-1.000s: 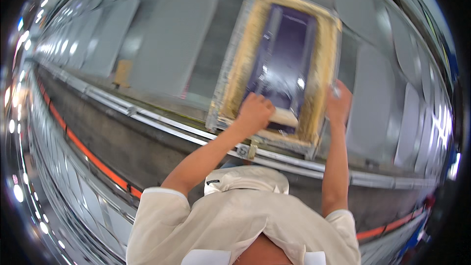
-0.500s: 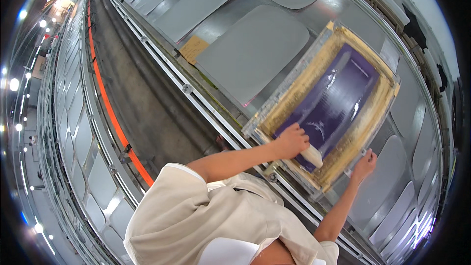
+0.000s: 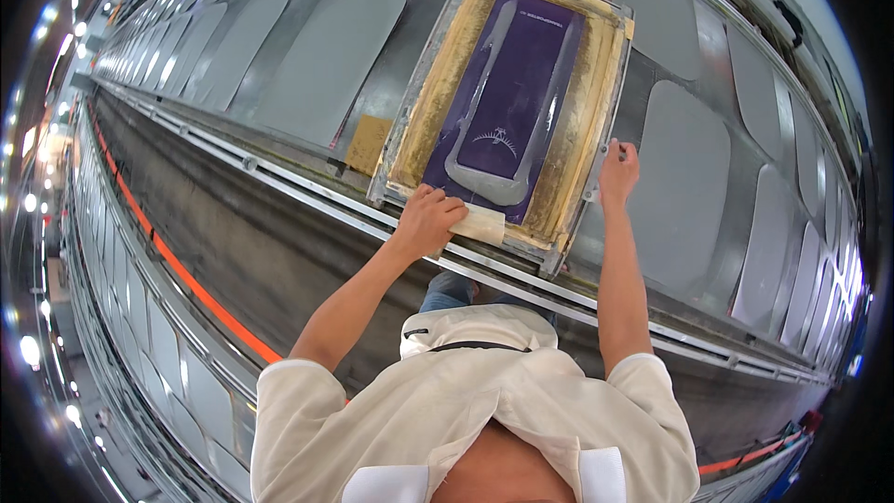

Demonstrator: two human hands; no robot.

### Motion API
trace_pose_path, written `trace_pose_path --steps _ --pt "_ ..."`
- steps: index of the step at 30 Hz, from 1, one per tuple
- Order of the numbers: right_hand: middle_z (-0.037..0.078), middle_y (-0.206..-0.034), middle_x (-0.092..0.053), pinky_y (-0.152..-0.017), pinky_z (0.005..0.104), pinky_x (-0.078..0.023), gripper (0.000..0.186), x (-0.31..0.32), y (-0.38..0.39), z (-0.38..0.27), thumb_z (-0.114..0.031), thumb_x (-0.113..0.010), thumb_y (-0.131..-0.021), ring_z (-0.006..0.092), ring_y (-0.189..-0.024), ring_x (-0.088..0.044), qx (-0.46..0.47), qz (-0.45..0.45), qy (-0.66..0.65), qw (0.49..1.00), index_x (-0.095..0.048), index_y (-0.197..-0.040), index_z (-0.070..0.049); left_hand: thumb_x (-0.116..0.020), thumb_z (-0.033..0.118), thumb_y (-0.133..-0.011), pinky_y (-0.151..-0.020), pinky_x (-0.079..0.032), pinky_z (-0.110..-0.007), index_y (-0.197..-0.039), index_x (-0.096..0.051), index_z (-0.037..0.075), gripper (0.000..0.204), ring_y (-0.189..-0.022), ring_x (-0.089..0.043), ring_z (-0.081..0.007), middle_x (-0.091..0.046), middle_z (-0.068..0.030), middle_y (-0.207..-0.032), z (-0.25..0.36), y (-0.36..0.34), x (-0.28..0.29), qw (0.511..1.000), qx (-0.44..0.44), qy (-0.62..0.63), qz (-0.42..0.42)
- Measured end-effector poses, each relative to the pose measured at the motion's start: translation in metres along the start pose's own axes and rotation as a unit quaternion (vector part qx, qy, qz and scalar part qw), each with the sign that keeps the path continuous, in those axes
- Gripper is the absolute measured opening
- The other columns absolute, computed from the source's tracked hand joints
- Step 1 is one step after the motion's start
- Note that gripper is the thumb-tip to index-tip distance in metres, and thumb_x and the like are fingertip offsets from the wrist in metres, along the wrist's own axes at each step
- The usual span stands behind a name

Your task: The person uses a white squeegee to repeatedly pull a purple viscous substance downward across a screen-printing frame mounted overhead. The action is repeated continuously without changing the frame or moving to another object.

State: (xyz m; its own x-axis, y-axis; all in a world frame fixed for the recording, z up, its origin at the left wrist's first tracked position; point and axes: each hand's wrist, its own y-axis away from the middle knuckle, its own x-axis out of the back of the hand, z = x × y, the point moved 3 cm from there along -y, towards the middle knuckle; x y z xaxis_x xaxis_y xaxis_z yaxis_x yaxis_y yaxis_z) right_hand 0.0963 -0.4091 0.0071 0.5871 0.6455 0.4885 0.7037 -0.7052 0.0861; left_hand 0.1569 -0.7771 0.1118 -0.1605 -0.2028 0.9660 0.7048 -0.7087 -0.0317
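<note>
A wooden-edged printing screen (image 3: pixel 414 130) lies over the table, its taped border yellowed and stained. Its purple mesh (image 3: pixel 512 84) carries a grey U-shaped smear of ink (image 3: pixel 489 188) and a small pale crest-like motif. At the near end of the screen, my left hand (image 3: pixel 431 221) is closed round a pale squeegee (image 3: pixel 482 223) lying across the near border. My right hand (image 3: pixel 618 173) pinches a small metal tab (image 3: pixel 596 179) at the screen's right edge.
Rows of grey round-cornered panels (image 3: pixel 684 177) cover the long metal table on both sides. A tan card (image 3: pixel 370 142) sits just left of the screen. A metal rail (image 3: pixel 307 182) runs along the near edge. Across the aisle, an orange strip (image 3: pixel 177 261) borders another table of panels.
The screen has shifted left along the table, now beside the tan card and over the panel that was bare. Both hands went with it. My view has turned, and the screen appears straighter.
</note>
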Motion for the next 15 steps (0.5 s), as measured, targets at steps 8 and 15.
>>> trace_pose_path --steps 8,15 --pt "0.014 -0.079 -0.065 -0.071 0.0387 -0.048 0.028 0.003 0.0 -0.005 -0.029 -0.063 -0.096 0.0254 -0.07 -0.057 -0.028 0.032 0.017 0.999 -0.064 -0.096 -0.002 -0.07 0.003 -0.066 -0.088 -0.042 -0.04 -0.103 -0.067 0.01 0.037 -0.093 -0.06 -0.0219 -0.068 0.0007 -0.106 -0.014 -0.026 -0.013 0.996 -0.077 -0.002 0.05" --pt "0.018 -0.086 -0.069 -0.074 0.043 -0.049 0.028 0.001 0.003 -0.008 -0.031 -0.061 -0.097 0.035 -0.077 -0.065 -0.062 -0.024 0.105 0.992 -0.066 -0.099 -0.004 -0.074 0.001 -0.059 -0.094 -0.043 -0.041 -0.11 -0.07 0.012 0.052 -0.1 -0.061 -0.0223 -0.069 0.0001 -0.113 -0.086 -0.157 -0.012 0.996 -0.092 0.008 0.018"
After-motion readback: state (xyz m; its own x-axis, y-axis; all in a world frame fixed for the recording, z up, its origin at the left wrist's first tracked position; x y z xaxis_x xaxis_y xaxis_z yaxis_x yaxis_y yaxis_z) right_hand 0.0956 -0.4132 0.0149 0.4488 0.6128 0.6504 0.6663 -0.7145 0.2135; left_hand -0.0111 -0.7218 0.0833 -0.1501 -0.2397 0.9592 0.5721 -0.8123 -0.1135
